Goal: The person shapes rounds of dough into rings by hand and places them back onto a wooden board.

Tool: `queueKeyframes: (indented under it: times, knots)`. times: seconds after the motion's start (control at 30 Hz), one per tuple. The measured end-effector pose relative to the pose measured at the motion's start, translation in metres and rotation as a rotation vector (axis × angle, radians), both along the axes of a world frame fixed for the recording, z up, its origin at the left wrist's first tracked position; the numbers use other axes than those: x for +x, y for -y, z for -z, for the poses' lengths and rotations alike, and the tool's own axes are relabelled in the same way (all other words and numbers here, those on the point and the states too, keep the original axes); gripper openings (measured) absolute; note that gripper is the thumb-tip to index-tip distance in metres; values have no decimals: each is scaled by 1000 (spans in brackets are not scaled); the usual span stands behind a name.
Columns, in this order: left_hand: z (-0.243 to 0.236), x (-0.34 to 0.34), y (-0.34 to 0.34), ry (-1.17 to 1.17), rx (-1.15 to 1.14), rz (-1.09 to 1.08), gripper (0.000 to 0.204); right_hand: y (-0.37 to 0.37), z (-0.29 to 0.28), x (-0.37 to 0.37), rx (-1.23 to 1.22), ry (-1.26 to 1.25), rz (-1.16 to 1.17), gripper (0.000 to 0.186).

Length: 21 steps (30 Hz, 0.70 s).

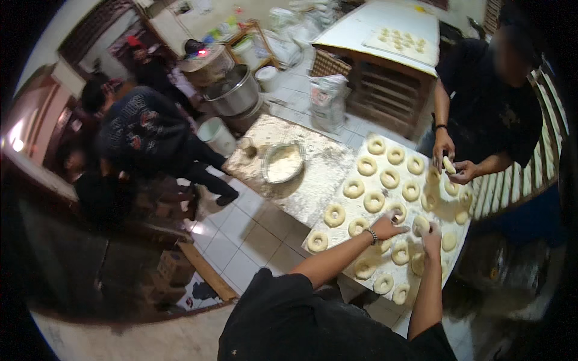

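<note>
My left hand, with a bracelet at the wrist, hovers over dough rings on the floured board, its fingers curled; what is between them is unclear. My right hand grips a pale dough ring slightly to the right of it. Rows of dough rings lie around both hands, with some flatter dough rounds at the right side. Across the board, a co-worker's hands hold another dough piece above the far right corner.
A metal basin of flour sits on the floured worktop at left. Behind stand a mixer bowl, white buckets, a sack and a white table. Several people are at the left; slatted racks at right.
</note>
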<state>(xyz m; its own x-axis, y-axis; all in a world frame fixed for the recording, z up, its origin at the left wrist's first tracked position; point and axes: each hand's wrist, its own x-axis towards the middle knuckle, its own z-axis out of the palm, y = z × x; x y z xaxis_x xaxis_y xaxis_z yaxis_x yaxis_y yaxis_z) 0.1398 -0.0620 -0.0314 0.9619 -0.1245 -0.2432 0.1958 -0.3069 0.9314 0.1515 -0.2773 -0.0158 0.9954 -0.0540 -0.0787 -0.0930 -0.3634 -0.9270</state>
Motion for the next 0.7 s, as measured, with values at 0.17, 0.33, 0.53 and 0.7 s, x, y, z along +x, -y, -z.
queueKeyframes:
  times: [0.17, 0.33, 0.53, 0.7]
  knots:
    - [-33, -50, 43, -44, -406, -18, 47, 23, 5, -37, 490, -260, -81, 36]
    - [-57, -93, 40, -108, -313, -53, 41, 31, -18, -68, 551, -304, -220, 27]
    - [-67, -114, 23, -46, -144, 84, 32, 9, -37, -104, 342, -160, -367, 33]
    - [-69, -122, 28, 585, 213, -96, 41, -16, -50, -116, 543, -324, -384, 27]
